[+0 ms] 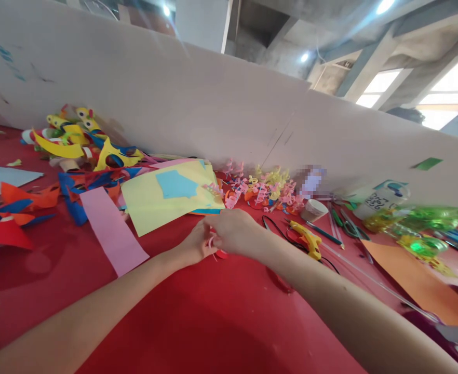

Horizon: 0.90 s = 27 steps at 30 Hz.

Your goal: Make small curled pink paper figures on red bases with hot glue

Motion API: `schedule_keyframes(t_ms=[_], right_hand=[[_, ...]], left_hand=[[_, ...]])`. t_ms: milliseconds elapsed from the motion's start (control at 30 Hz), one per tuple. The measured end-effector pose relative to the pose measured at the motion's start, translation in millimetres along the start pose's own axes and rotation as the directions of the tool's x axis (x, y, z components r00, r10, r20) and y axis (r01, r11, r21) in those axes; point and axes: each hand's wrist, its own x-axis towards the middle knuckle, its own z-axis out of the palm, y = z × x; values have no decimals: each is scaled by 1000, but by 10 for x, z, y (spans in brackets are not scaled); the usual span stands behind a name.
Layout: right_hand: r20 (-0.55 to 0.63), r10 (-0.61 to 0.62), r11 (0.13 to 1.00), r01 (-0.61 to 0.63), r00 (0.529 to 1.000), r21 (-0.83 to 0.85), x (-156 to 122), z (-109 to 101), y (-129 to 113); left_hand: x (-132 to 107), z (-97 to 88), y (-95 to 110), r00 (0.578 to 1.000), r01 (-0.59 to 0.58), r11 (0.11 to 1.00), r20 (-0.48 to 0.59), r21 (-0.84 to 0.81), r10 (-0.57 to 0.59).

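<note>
My left hand [193,245] and my right hand [237,232] meet over the red table, fingers closed together. Between them shows a small curled pink paper strip [211,241], partly covered by the fingers; both hands pinch it. Just below the right hand a bit of a red piece [221,254] peeks out, its kind hidden. Beyond the hands lies a pale yellow paper sheet [147,213] with a light blue paper scrap [176,184] on it. A pile of pink and yellow paper curls [260,192] sits behind my right hand.
At left are a pink paper strip [114,231], blue and orange cut-outs [30,195] and yellow paper figures [73,136]. To the right lie a yellow glue gun [307,240], scissors [353,227], a white cup [314,210] and orange paper [416,275]. A white partition [174,98] stands behind.
</note>
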Motion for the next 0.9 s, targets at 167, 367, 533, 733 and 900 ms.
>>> schedule_keyframes(t_ms=[167, 367, 533, 733, 900], right_hand=[[449, 30, 997, -60, 893, 53, 309, -143, 246], [442, 222, 906, -351, 869, 235, 362, 71, 609], [279, 182, 812, -304, 943, 498, 164, 250, 856], [-32, -71, 783, 76, 997, 618, -40, 297, 916], [20, -216, 778, 160, 976, 608, -48, 299, 949]], left_hand=[[-49, -29, 12, 994, -73, 993, 93, 96, 64], [-45, -17, -49, 985, -151, 976, 109, 159, 135], [-32, -49, -43, 981, -176, 979, 101, 101, 166], [-34, -85, 29, 986, -150, 984, 91, 95, 141], [-41, -107, 110, 966, -177, 981, 203, 74, 159]])
